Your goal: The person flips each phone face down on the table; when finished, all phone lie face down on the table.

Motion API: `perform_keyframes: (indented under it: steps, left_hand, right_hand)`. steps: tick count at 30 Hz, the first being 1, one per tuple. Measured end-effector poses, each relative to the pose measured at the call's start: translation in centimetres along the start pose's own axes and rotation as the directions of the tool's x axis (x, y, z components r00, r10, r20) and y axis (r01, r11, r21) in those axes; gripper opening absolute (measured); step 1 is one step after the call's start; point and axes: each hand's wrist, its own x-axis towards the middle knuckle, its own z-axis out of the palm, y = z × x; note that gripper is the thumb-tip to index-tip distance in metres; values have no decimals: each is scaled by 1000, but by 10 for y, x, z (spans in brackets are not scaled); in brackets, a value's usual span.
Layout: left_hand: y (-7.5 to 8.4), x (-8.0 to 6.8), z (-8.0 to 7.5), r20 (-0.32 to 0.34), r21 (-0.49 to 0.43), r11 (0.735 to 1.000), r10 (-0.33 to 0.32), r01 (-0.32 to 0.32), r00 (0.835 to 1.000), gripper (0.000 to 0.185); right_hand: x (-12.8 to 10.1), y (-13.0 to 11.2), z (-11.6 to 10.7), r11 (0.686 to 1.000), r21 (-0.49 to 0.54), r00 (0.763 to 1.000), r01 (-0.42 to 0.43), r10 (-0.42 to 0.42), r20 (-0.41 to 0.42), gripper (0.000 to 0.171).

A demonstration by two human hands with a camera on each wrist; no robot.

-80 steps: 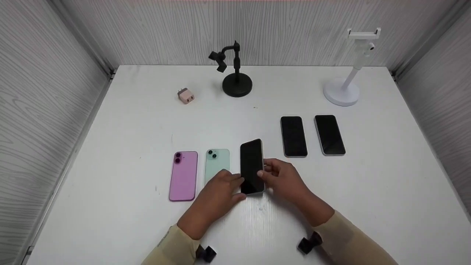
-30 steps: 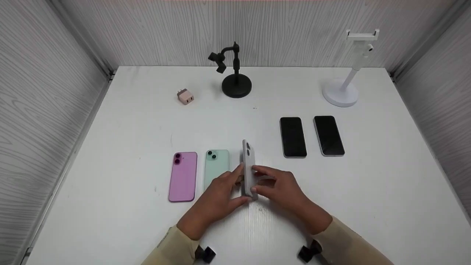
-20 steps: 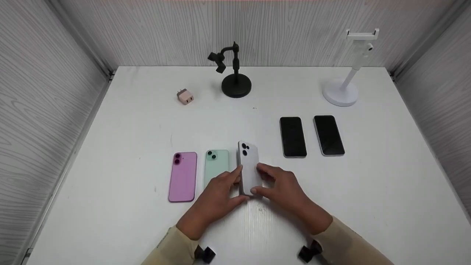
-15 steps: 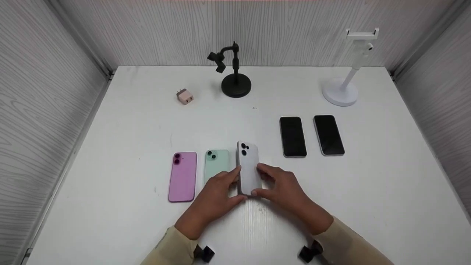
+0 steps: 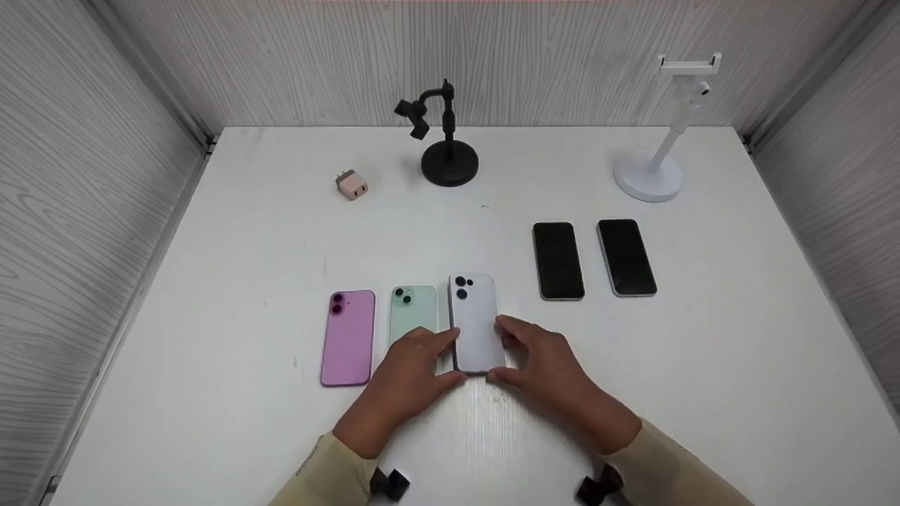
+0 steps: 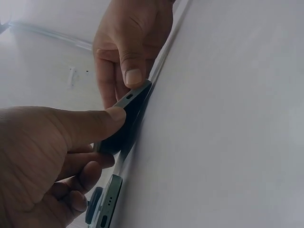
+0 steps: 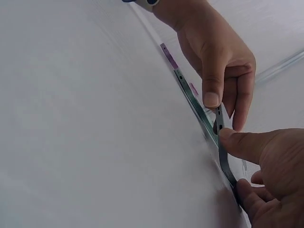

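Observation:
A pale silver phone (image 5: 478, 327), back and cameras upward, lies between the two hands in the head view. My left hand (image 5: 404, 376) grips its left edge, the thumb at its bottom end. On the other side my right hand (image 5: 552, 365) holds the right edge, thumb at the bottom corner. Both wrist views show the phone (image 7: 221, 142) tilted, one long edge raised off the table. To its left lie a mint green phone (image 5: 413, 313), partly covered by the left hand, and a purple phone (image 5: 349, 344), both backs up.
Two phones, one (image 5: 559, 261) beside the other (image 5: 626, 257), lie with dark screens up at the right. Behind them stands a white phone stand (image 5: 648, 179). A black phone stand (image 5: 450, 165) and a pink charger plug (image 5: 351, 185) sit further back on the white table (image 5: 232, 281).
The silver phone had its dark screen up; both hands have turned it over through an on-edge position, and it has come down lower, back upward. The other phones stay put.

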Motion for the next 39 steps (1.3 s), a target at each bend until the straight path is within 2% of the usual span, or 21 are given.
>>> perform_keyframes:
  steps: [13, 20, 28, 32, 35, 39]
  left_hand:
    - [2, -2, -1, 17, 81, 996, 38, -39, 999, 54]
    - [2, -3, -2, -15, 116, 986, 118, -116, 993, 42]
    - [2, -3, -3, 0, 172, 978, 115, -114, 993, 25]
    - [1, -3, -3, 2, 218, 964, 155, -152, 988, 23]
    - [0, -2, -3, 6, 265, 944, 204, -198, 979, 25]
    - [0, -2, -3, 11, 307, 923, 238, -230, 971, 30]
  right_hand:
    - [-3, -8, 2, 999, -20, 999, -29, 29, -16, 78]
    - [-3, -6, 3, 1000, -9, 999, 25, -25, -34, 70]
    - [-3, -6, 5, 999, -28, 1000, 15, -16, -22, 72]
    - [-2, -6, 5, 999, -36, 1000, 16, -17, -22, 73]
    - [-2, -6, 5, 999, -37, 1000, 19, -20, -22, 70]
    - [0, -5, 0, 998, -36, 999, 43, -44, -25, 55]
